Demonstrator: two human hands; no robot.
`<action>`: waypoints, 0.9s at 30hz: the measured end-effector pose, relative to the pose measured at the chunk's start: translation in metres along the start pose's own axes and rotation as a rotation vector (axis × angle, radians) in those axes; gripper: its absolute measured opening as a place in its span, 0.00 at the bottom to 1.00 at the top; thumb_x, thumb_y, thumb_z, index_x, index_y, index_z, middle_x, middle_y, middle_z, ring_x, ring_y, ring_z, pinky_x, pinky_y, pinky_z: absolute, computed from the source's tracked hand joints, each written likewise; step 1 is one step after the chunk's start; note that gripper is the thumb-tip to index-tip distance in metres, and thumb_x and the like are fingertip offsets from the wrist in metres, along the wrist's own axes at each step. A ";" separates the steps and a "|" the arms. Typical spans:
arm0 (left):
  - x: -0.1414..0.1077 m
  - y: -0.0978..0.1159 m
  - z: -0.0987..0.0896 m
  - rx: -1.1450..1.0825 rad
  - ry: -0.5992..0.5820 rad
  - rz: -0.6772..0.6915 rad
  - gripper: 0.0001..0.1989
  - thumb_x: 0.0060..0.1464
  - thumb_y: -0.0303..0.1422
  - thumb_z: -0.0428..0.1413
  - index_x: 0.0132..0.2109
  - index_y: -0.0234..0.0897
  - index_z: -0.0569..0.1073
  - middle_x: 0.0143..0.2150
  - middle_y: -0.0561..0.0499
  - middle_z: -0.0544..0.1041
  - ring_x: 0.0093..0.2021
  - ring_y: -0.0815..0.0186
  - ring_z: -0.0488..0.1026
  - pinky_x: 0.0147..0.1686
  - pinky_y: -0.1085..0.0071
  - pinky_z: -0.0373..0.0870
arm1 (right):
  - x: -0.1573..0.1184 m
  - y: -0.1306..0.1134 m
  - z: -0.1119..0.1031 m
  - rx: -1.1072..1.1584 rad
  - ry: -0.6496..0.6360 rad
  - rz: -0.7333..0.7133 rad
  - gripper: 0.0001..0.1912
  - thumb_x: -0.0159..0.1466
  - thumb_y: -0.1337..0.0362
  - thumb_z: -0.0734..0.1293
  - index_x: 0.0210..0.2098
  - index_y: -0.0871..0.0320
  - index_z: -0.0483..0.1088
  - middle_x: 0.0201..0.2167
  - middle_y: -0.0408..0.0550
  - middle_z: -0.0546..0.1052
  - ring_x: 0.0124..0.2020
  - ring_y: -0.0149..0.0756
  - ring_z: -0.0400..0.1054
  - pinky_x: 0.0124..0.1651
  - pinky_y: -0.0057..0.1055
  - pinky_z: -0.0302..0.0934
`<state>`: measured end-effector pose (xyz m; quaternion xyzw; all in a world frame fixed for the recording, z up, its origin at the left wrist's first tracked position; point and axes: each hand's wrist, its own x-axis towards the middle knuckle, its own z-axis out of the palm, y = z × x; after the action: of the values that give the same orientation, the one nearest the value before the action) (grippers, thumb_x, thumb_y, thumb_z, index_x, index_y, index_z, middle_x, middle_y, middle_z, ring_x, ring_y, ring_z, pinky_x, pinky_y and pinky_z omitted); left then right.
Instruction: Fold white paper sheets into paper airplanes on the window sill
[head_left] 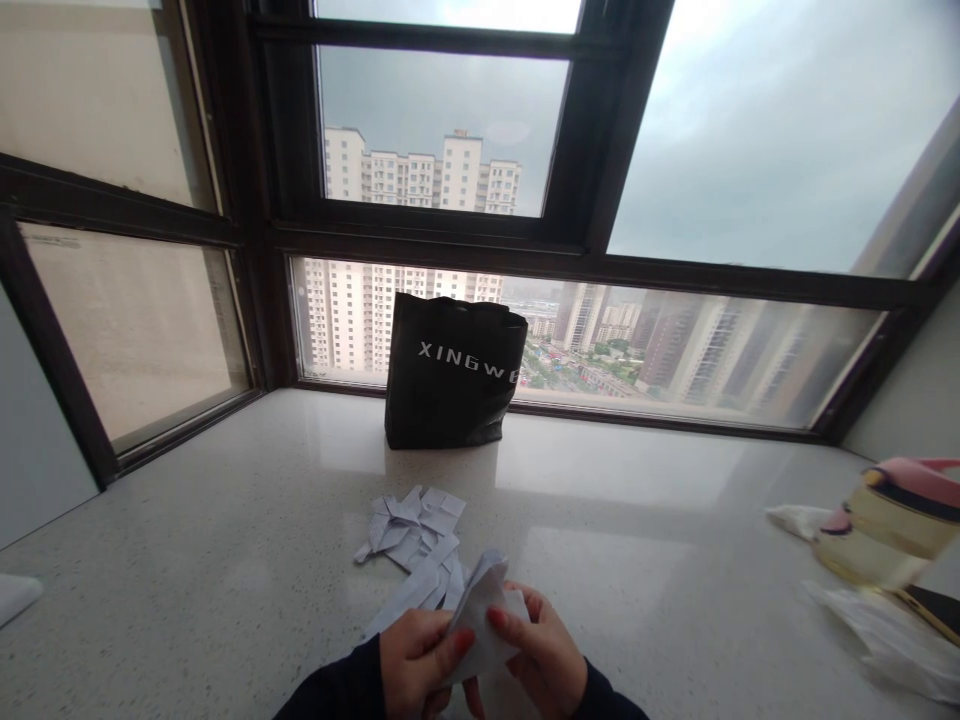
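Observation:
Between my two hands, low in the middle of the head view, is a folded sheet of white paper (480,610). My left hand (420,660) pinches its left side, thumb on the near face. On the right side, my right hand (544,650) grips it with the thumb pressed on the front and the fingers behind. The paper's lower part hangs down towards the bottom edge of the view. Just beyond the hands lies a loose pile of folded white paper pieces (416,530) on the pale speckled counter (247,560).
A black bag with white lettering (457,375) stands against the window. To the right are a drink bottle with a pink lid (889,525), a crumpled clear plastic wrapper (892,635) and a dark flat object (934,605). A white item (16,597) sits at the left edge.

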<state>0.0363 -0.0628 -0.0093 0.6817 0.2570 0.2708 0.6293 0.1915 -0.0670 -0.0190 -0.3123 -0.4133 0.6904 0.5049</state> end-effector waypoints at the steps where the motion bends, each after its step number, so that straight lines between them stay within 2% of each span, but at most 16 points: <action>1: 0.000 0.000 0.000 0.005 -0.008 -0.004 0.27 0.49 0.50 0.40 0.39 0.31 0.70 0.23 0.49 0.72 0.10 0.77 0.54 0.09 0.81 0.48 | 0.000 0.000 0.001 0.005 -0.017 0.011 0.19 0.40 0.54 0.71 0.21 0.63 0.64 0.12 0.39 0.63 0.14 0.25 0.56 0.20 0.24 0.50; 4: -0.001 0.001 0.000 0.055 0.006 -0.020 0.27 0.49 0.50 0.40 0.36 0.32 0.71 0.23 0.49 0.73 0.11 0.76 0.58 0.10 0.80 0.51 | 0.001 0.001 -0.001 0.003 -0.005 0.018 0.19 0.39 0.54 0.71 0.21 0.63 0.64 0.11 0.38 0.63 0.13 0.26 0.56 0.19 0.24 0.50; 6: 0.001 0.000 -0.003 0.152 0.079 0.020 0.26 0.48 0.50 0.42 0.31 0.32 0.71 0.22 0.50 0.71 0.15 0.74 0.62 0.14 0.79 0.56 | 0.003 0.001 -0.003 0.019 0.053 0.001 0.18 0.39 0.55 0.72 0.19 0.62 0.64 0.11 0.38 0.63 0.13 0.25 0.56 0.19 0.23 0.50; 8: 0.003 -0.001 -0.010 0.241 0.194 0.089 0.27 0.48 0.51 0.41 0.27 0.31 0.71 0.20 0.51 0.69 0.19 0.71 0.64 0.18 0.78 0.59 | 0.005 0.001 -0.005 0.043 0.129 -0.021 0.17 0.38 0.57 0.72 0.19 0.62 0.64 0.12 0.38 0.64 0.14 0.24 0.57 0.19 0.22 0.51; 10: 0.005 -0.002 -0.022 0.304 0.314 0.126 0.27 0.49 0.50 0.39 0.30 0.31 0.71 0.21 0.50 0.68 0.21 0.70 0.65 0.20 0.77 0.61 | 0.007 0.000 -0.007 0.061 0.211 -0.045 0.16 0.39 0.59 0.73 0.19 0.62 0.65 0.13 0.39 0.66 0.16 0.25 0.58 0.20 0.22 0.53; 13: 0.006 -0.006 -0.042 0.550 0.536 0.090 0.19 0.51 0.42 0.40 0.37 0.33 0.68 0.27 0.48 0.70 0.23 0.68 0.67 0.22 0.74 0.62 | 0.009 -0.003 -0.012 0.091 0.379 -0.120 0.14 0.40 0.60 0.72 0.21 0.62 0.67 0.17 0.41 0.69 0.18 0.26 0.61 0.23 0.22 0.56; 16: 0.004 -0.012 -0.058 0.845 0.702 0.021 0.11 0.49 0.36 0.43 0.31 0.36 0.67 0.26 0.49 0.69 0.26 0.66 0.66 0.27 0.71 0.62 | 0.011 -0.002 -0.019 0.072 0.528 -0.202 0.13 0.42 0.60 0.71 0.22 0.61 0.67 0.19 0.42 0.71 0.20 0.29 0.63 0.22 0.24 0.57; 19: 0.002 -0.017 -0.064 0.914 0.722 -0.035 0.11 0.44 0.40 0.49 0.24 0.37 0.64 0.22 0.51 0.65 0.26 0.63 0.65 0.30 0.67 0.61 | 0.012 0.001 -0.026 -0.001 0.571 -0.228 0.11 0.44 0.60 0.70 0.22 0.59 0.66 0.15 0.39 0.67 0.16 0.28 0.59 0.16 0.23 0.52; 22: 0.000 -0.021 -0.064 0.955 0.678 -0.131 0.15 0.39 0.45 0.51 0.22 0.37 0.63 0.21 0.52 0.64 0.27 0.60 0.64 0.30 0.65 0.60 | 0.013 0.004 -0.028 -0.006 0.582 -0.228 0.11 0.45 0.60 0.70 0.21 0.58 0.64 0.12 0.36 0.61 0.13 0.24 0.52 0.13 0.22 0.46; 24: 0.001 -0.023 -0.062 0.938 0.638 -0.163 0.14 0.37 0.44 0.53 0.20 0.37 0.64 0.21 0.52 0.64 0.28 0.60 0.64 0.30 0.65 0.59 | 0.012 0.004 -0.027 0.010 0.587 -0.231 0.12 0.44 0.60 0.70 0.19 0.58 0.64 0.11 0.34 0.59 0.12 0.23 0.48 0.12 0.22 0.44; 27: 0.003 -0.023 -0.062 0.869 0.640 -0.123 0.10 0.36 0.39 0.54 0.19 0.37 0.63 0.22 0.53 0.64 0.28 0.61 0.64 0.31 0.66 0.59 | 0.012 0.003 -0.024 0.017 0.580 -0.227 0.13 0.44 0.60 0.71 0.18 0.59 0.63 0.11 0.34 0.57 0.12 0.22 0.46 0.12 0.22 0.42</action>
<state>-0.0046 -0.0149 -0.0282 0.7462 0.5635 0.2962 0.1946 0.2075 -0.0498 -0.0329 -0.4439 -0.2786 0.5151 0.6783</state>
